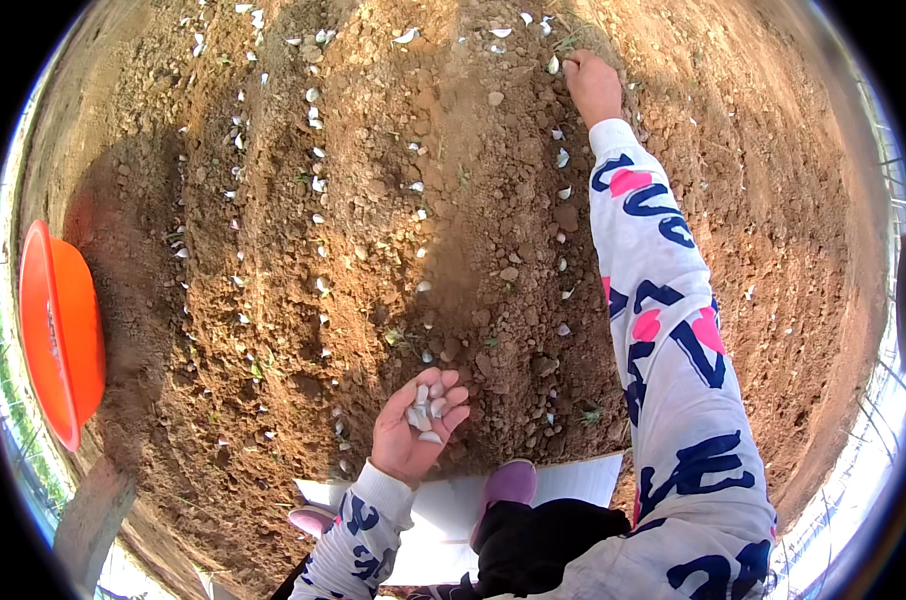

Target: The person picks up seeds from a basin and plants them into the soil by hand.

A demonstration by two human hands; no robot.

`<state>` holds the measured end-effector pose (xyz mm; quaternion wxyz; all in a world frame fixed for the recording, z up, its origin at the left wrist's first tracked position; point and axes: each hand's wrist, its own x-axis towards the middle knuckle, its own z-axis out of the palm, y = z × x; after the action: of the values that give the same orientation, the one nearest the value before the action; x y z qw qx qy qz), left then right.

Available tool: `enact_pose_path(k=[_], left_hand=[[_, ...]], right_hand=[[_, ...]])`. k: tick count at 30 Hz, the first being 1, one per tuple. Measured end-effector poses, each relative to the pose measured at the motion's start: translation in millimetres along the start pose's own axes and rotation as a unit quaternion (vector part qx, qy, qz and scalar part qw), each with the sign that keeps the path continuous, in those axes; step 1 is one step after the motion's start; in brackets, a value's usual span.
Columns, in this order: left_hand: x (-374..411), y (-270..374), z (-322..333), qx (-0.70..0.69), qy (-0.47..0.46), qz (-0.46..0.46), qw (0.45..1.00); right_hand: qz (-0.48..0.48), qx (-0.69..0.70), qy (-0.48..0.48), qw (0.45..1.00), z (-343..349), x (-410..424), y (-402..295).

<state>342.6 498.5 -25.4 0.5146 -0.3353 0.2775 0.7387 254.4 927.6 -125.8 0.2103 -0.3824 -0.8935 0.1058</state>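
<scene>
Cupped palm up near the bottom centre, my left hand [420,426] holds several garlic cloves [425,409]. My right arm reaches far forward, and my right hand [594,84] is low over the soil at the upper right, its fingers bent inward. A garlic clove [553,64] stands in the soil just left of those fingertips. Whether the fingertips hold anything is hidden. More cloves lie in long rows in the brown soil, among them one white clove [423,286] in the middle row and another clove [565,193] beside my right sleeve.
An orange plastic basin [85,330] sits tilted in view at the left edge. Under my feet, in purple shoes [514,484], lies a white board [580,480]. A grey post or plank [95,517] is at the lower left. Small weeds [402,339] and clods dot the soil.
</scene>
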Motion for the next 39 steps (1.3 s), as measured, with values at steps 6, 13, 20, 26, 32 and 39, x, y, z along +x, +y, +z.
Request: enact_pose_path(k=[6,13,20,26,32,39], left_hand=[[-16,5,-5,0.006,0.021,0.017,1.0],[-10,0,0,-0.024,0.004,0.015,1.0],[-3,-4,0,-0.027,-0.003,0.004,1.0],[1,-2,6,-0.035,-0.02,0.007,0.999],[4,1,12,-0.012,-0.036,0.028,0.999],[5,-14,13,0.012,-0.022,0.003,1.0]], right_hand=[[0.085,-0.047,-0.168,0.981,34,34,-18],[-0.012,0.031,-0.256,0.966,-1,26,7],[-0.106,-0.006,-0.145,0.984,7,-14,7],[-0.022,-0.108,-0.185,0.977,12,-16,-9],[-0.027,0.118,-0.134,0.983,-62,-58,-53],[-0.114,0.399,-0.35,0.84,-120,-268,-94]])
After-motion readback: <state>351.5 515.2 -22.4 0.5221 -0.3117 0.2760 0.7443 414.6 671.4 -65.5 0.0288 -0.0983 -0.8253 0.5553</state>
